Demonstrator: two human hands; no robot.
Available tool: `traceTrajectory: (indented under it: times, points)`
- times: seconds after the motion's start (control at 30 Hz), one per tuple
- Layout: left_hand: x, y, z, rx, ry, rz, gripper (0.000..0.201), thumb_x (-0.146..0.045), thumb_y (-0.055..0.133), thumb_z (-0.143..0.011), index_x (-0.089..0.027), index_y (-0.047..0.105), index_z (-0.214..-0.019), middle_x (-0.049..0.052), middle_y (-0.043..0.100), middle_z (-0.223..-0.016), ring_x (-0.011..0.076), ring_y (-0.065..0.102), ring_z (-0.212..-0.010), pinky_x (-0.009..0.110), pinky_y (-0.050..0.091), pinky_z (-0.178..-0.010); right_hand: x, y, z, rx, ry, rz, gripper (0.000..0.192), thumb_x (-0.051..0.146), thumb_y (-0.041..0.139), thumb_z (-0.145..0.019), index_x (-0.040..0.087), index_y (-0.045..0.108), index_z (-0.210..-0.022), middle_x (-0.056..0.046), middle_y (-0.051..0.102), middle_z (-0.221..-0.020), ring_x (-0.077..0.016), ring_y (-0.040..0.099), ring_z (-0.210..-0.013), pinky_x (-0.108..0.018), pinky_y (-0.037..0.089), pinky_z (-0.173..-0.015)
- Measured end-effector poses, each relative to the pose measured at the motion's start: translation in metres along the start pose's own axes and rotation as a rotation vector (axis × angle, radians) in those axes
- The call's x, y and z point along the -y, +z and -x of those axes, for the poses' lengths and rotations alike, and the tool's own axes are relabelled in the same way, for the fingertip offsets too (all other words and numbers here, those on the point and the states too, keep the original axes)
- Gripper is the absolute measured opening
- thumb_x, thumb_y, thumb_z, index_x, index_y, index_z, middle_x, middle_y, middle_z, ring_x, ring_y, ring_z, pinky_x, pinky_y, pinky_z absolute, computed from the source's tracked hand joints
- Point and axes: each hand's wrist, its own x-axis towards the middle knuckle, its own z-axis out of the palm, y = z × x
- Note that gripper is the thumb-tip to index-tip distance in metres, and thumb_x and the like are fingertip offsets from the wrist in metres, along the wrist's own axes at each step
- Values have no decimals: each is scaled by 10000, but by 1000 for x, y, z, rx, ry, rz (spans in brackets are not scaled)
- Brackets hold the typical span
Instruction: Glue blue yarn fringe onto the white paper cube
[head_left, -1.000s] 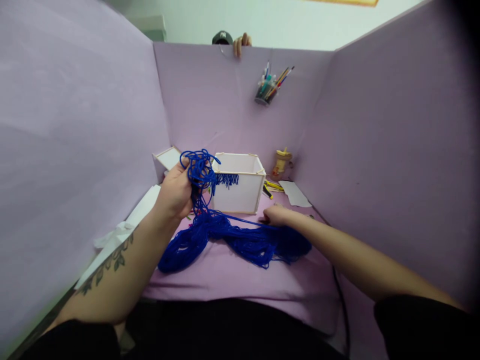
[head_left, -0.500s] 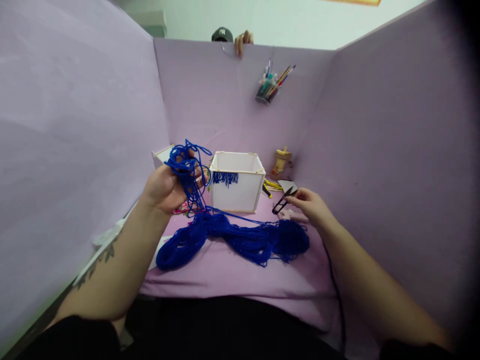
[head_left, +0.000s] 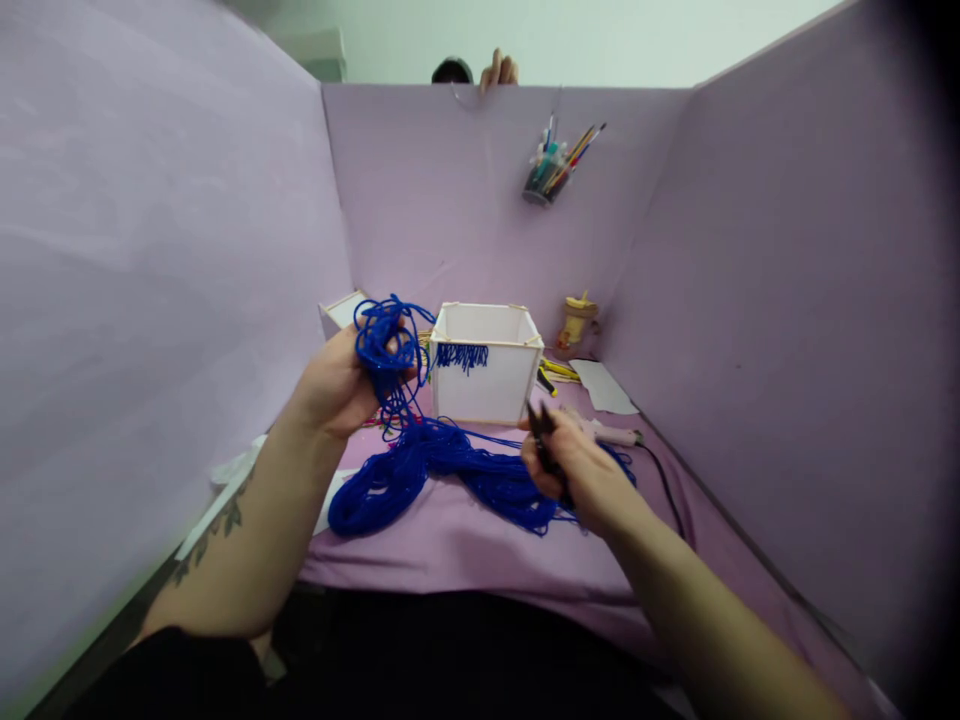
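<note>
My left hand [head_left: 346, 385] is raised left of the white box, its fingers closed around a loose tangle of blue yarn [head_left: 386, 345]. Strands run down from it to a large blue skein [head_left: 382, 490] lying across the table. In my right hand [head_left: 581, 465] are black thread snips [head_left: 546, 440], gripped in the palm with the blades pointing up and forward. That hand hovers over the skein's right end and hides part of it. Behind the skein stands an open white box [head_left: 484, 385] with wooden edging; short blue yarn pieces [head_left: 461, 356] hang along its upper front.
A pink glue gun [head_left: 611, 433] with a black cord lies right, near white paper [head_left: 604, 387] and a yellow cutter [head_left: 559, 370]. A tan cup [head_left: 577, 322] stands behind. A brush holder [head_left: 547, 180] hangs on the back panel, where another person's hand [head_left: 499, 70] rests on top.
My right hand has moved left and nearer to me, turning the snips from a fingertip hold into a palm grip. My left hand still holds the yarn. The view has shifted slightly.
</note>
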Motion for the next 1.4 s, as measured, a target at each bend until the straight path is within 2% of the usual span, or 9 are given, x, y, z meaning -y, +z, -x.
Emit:
traceTrajectory:
  times: [0.07,0.13,0.27,0.4,0.53,0.67,0.93,1.17,1.4]
  points:
    - [-1,0,3,21,31,-25,133,-234,607,-863,-152,596,-759,-34,532,-572,77,530,-487,207,488,-543,5,16,-3,58,-127,381,353,462,397,-968,209,580,-1134,-35,645,-845,-137,587,-688,-262,483,-631]
    - [-1,0,5,45,52,-40,139,-226,630,-847,-146,595,-739,-30,540,-575,78,526,-488,207,480,-536,12,28,-11,87,-228,711,309,358,454,-944,193,613,-1152,-78,680,-996,-184,625,-892,-311,476,-792]
    - [0,0,7,58,74,-56,142,-230,672,-819,-146,598,-733,-23,564,-588,87,546,-518,214,489,-559,24,44,-29,101,-288,1116,257,327,535,-889,165,685,-1019,-90,715,-897,-202,653,-785,-298,445,-716]
    - [-3,-2,8,65,68,-78,144,-236,708,-794,-149,601,-752,-27,585,-609,82,553,-527,206,492,-571,33,54,-40,98,-308,1318,248,340,533,-895,164,703,-935,-93,728,-864,-199,661,-755,-273,408,-665]
    - [-5,-6,9,80,70,-145,182,-267,740,-778,-154,598,-795,-25,599,-631,87,568,-542,197,490,-563,43,61,-44,125,-300,1408,252,334,524,-900,165,709,-869,-83,731,-818,-176,646,-682,-260,375,-618]
    - [-7,-9,9,133,62,-305,172,-275,727,-793,-151,613,-832,-13,605,-638,95,569,-527,192,475,-521,49,66,-46,158,-298,1441,261,315,523,-891,153,716,-824,-95,731,-811,-169,634,-661,-255,364,-594]
    - [-12,2,12,229,74,-468,88,-237,659,-829,-154,635,-847,-9,583,-603,99,538,-510,180,427,-474,52,76,-49,147,-264,1448,316,346,492,-911,153,737,-856,-115,722,-766,-191,639,-638,-267,395,-597]
    - [-11,4,12,228,57,-445,79,-226,641,-839,-152,639,-863,-10,562,-604,101,523,-509,190,417,-489,52,79,-53,116,-263,1433,311,326,505,-884,146,758,-868,-129,714,-748,-207,648,-661,-279,424,-620]
    - [-10,2,10,232,54,-428,79,-216,648,-833,-158,651,-886,-26,506,-554,96,476,-489,188,382,-477,50,78,-56,152,-274,1440,278,291,515,-871,150,754,-851,-121,717,-764,-191,629,-641,-275,395,-604]
